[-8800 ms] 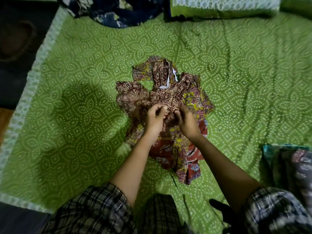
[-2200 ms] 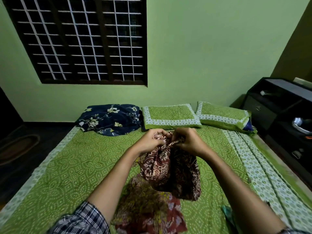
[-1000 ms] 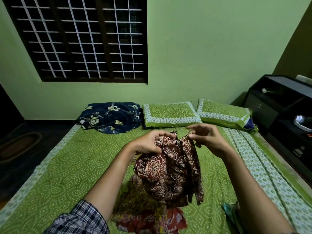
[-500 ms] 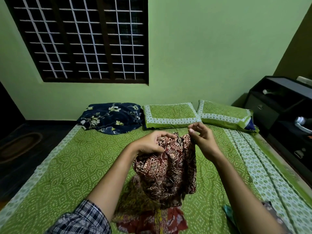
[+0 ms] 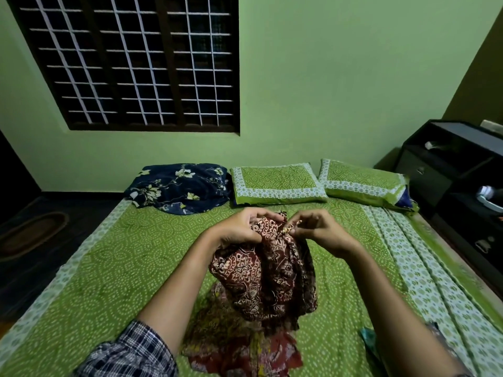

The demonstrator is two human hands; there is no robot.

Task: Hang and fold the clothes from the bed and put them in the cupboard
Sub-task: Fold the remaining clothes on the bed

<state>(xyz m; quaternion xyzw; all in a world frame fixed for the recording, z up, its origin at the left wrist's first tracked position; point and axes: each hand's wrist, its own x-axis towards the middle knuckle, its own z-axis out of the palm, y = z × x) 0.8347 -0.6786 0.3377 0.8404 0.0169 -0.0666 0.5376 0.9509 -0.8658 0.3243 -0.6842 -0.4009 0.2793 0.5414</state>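
You held the maroon printed garment point(image 5: 265, 278) raised above the green dotted bedsheet point(image 5: 109, 268), and its red-and-yellow lower part lay pooled on the sheet beneath. Your left hand point(image 5: 238, 229) had its fingers curled round the bunched top. Your right hand point(image 5: 322, 234) pinched the edge just beside it between thumb and fingertips. The step seemed to be finding the neckline or a shoulder seam before folding or hanging. It would have gone best to walk both pinches apart along that edge until the cloth hung flat, rather than shake the bunch. The fabric looked thin, limp and densely patterned, so seams were probably easier to find by feel than by eye. A teal cloth point(image 5: 366, 337) lay near the bed's right side.
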